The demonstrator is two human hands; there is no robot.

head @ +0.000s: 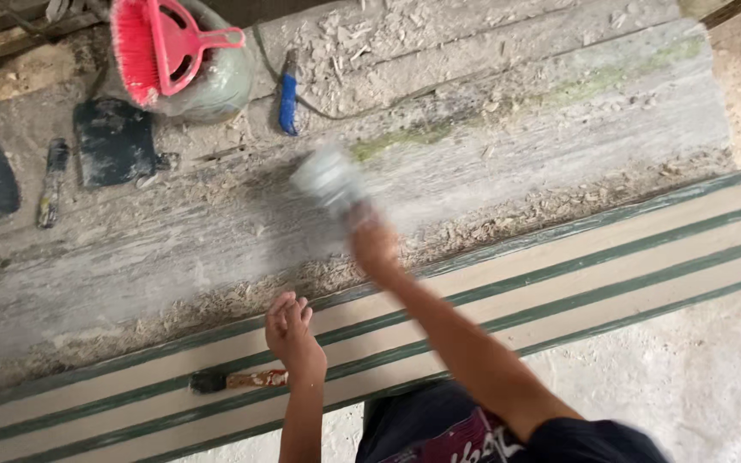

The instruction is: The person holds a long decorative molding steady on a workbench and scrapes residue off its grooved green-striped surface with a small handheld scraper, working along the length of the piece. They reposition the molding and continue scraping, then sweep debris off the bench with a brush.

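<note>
Fingers (289, 307) on our left hand (292, 336) loosely curled, holding nothing, resting on the striped plank (611, 261). Just left of it, touching the plank: paintbrush (237, 379), orange handle, dark bristles. Our right hand (376, 243) is clamped around a blurred pale can (329, 178) over the dusty board (508, 137); finger detail unreadable. Far left background: pink dustpan (165, 47), blue-handled tool (288, 99).

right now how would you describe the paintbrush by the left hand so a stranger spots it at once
Start at the long cream board with green stripes running across the foreground. Just left of the left hand, a paintbrush lies flat on it. It alone has an orange-brown handle and dark bristles.
</note>
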